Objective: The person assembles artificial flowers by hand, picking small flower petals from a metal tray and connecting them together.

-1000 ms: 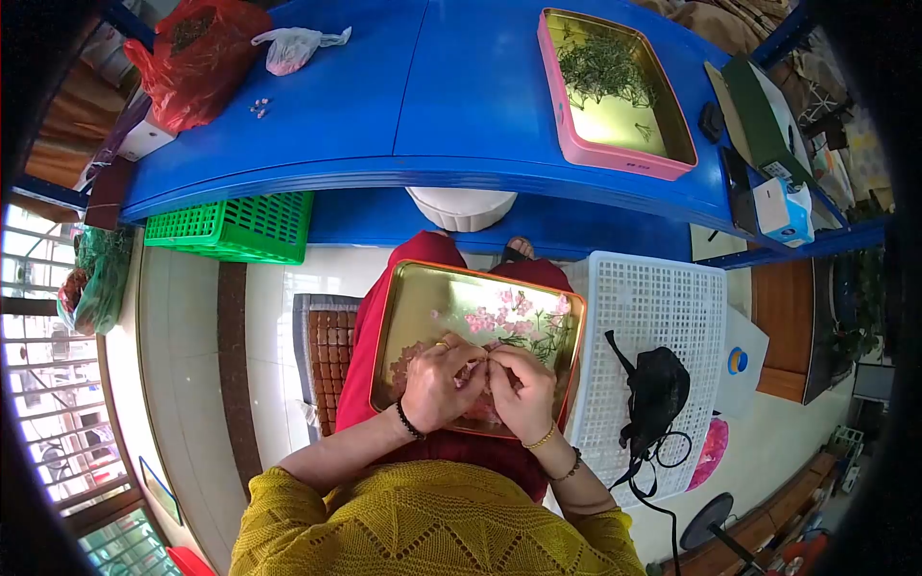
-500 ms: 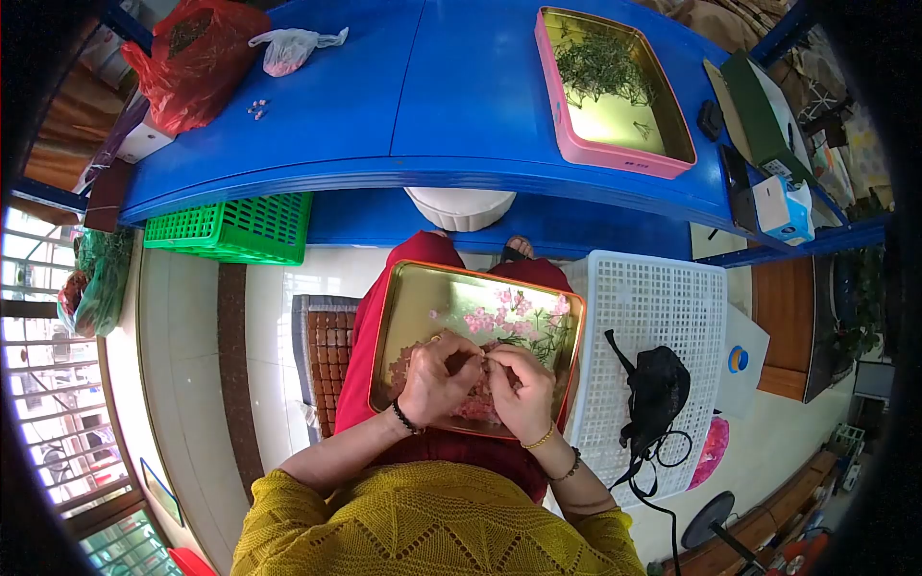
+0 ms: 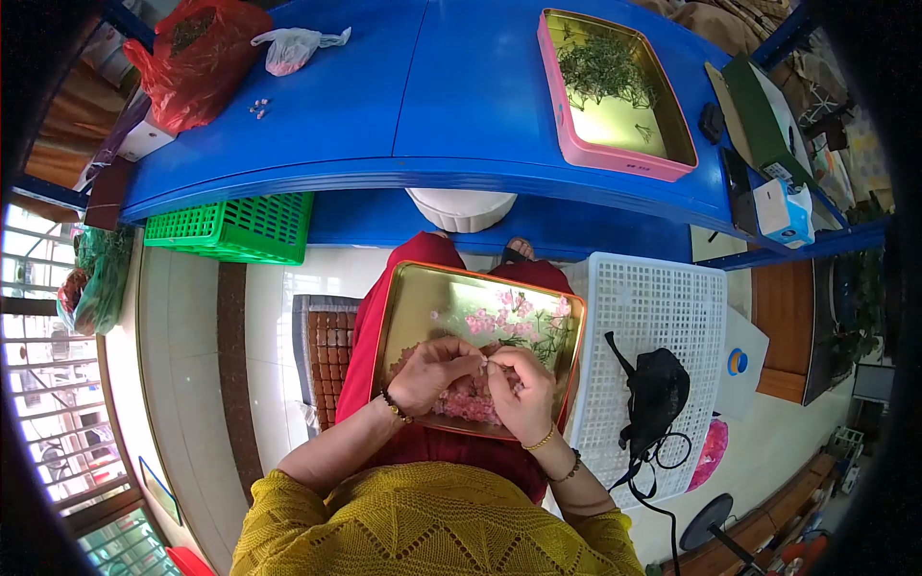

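A gold-coloured tray with an orange rim rests on the lap. Pink flowers lie in its upper right, beside thin green stems. Below my hands is a heap of loose pink blossoms. My left hand is closed in a pinch over the tray, its fingertips meeting those of my right hand. Between the fingertips shows a small pale flower piece; its exact shape is too small to tell. My right hand is also pinched, its other fingers curled in.
On the blue table stand a pink tray of green stems, a red plastic bag and a small white bag. A white crate carrying a black bag is at my right; a green crate sits under the table.
My left hand has turned and shifted slightly left and down, showing more of the blossom heap. The fingertips of both hands still meet over the tray.
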The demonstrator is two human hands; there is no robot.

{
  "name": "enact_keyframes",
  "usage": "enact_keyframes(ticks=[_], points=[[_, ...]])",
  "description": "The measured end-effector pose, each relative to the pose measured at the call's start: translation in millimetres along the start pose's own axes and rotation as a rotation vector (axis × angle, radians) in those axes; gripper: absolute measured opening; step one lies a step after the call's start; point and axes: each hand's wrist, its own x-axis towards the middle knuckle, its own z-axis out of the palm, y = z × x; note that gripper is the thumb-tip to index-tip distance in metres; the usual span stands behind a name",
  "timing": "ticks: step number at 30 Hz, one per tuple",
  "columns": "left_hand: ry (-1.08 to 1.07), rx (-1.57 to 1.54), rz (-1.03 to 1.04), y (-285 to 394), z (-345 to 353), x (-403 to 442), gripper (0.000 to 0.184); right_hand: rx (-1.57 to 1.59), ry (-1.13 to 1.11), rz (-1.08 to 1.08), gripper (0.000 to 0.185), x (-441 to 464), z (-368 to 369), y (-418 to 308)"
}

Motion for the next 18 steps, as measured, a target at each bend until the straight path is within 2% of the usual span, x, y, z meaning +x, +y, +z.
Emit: enact_keyframes(ticks=[5,8,11,14,18], points=[[-0.002,-0.038,0.017,0,2,0,0.013,-0.009,-0.036,-0.011,0.006,0,-1,2],[-0.024,-0.071,-0.079,9,1,-3,0.01,0.018,-0.065,0.041,0.006,-2,0,1],[-0.022,-0.061,-0.09,11,2,-5,0.009,0.029,-0.078,0.009,0.007,-1,-1,2],[-0.03,0.148,0.081,6,2,-5,0.009,0.037,-0.095,0.022,0.007,-2,-2,1],[0.02,0.533,0.442,0,6,-5,0.006,-0.011,-0.089,-0.038,0.006,-2,-1,6]])
